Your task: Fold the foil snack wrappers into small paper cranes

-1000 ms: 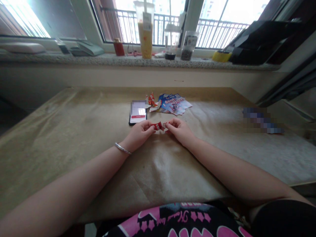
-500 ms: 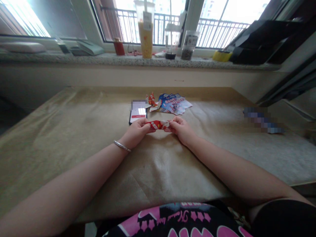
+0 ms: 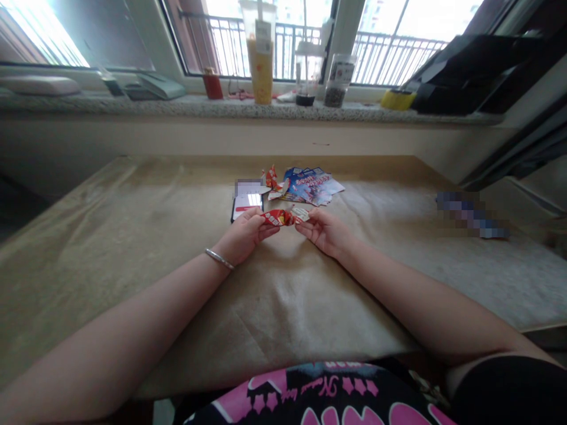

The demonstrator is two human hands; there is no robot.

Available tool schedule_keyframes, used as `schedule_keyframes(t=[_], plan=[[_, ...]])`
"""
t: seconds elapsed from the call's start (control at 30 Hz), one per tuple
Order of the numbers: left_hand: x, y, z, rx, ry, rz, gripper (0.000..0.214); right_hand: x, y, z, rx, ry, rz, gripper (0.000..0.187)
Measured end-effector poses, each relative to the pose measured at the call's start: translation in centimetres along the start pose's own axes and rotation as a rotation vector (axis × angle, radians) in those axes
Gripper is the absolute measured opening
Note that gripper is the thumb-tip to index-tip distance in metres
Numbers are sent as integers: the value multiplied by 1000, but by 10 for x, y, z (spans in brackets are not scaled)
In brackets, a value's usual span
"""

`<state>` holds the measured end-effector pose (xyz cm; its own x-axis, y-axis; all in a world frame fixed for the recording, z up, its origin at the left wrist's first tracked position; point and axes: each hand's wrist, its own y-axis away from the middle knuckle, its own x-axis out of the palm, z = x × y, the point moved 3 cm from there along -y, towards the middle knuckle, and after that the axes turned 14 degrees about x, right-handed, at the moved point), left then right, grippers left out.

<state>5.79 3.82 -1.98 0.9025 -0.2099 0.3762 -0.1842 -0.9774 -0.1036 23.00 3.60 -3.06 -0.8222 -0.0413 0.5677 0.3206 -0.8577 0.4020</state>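
A narrow red-and-white printed paper strip [image 3: 280, 218], twisted at its middle, is stretched between my two hands above the table. My left hand [image 3: 245, 234] pinches its left end between thumb and fingers. At the other end, the pale part of the strip is held by the thumb and fingers of my right hand [image 3: 325, 231]. Just behind my left hand lies a phone [image 3: 248, 201] with a lit screen, partly blurred out. A crumpled red-and-white paper piece [image 3: 273, 182] sits behind the strip. It touches a fanned pile of blue printed leaflets [image 3: 310, 186].
A tan cloth covers the table [image 3: 177, 248]. At the right lies a blurred-out flat item [image 3: 469, 215]. The windowsill [image 3: 168, 109] carries a tall cup of yellow drink [image 3: 261, 68], a red container [image 3: 212, 84], clear cups, yellow tape [image 3: 397, 100] and a black bag [image 3: 460, 77].
The paper strip has become more twisted at its middle, and its pale right end shows more. My right hand has turned slightly, with its fingers lower. The other things have stayed put.
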Motion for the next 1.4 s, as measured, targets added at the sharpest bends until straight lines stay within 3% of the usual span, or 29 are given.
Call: schedule_keyframes(t=[0.17,0.3,0.4,0.63,0.9,1.1,1.27,1.4], plan=[[2,1,0,17,-28,-9,10,1,1,1,-16,29,-17,10],[1,3,2,49,-77,-4,15,4,1,-3,-85,142,-1,25],[0,5,2,78,-124,37,16,5,2,-6,-139,282,-61,36],[5,8,1,263,-504,175,16,5,7,-8,-264,640,-229,38],[1,6,-4,317,-799,212,27,2,2,-9,-236,616,-185,42],[1,7,-7,243,-676,175,31,6,4,-8,-214,497,-145,43],[0,6,-7,213,-546,161,31,9,8,-6,-162,609,-138,38],[0,6,-5,185,-492,188,31,8,7,-6,-141,576,-68,41]])
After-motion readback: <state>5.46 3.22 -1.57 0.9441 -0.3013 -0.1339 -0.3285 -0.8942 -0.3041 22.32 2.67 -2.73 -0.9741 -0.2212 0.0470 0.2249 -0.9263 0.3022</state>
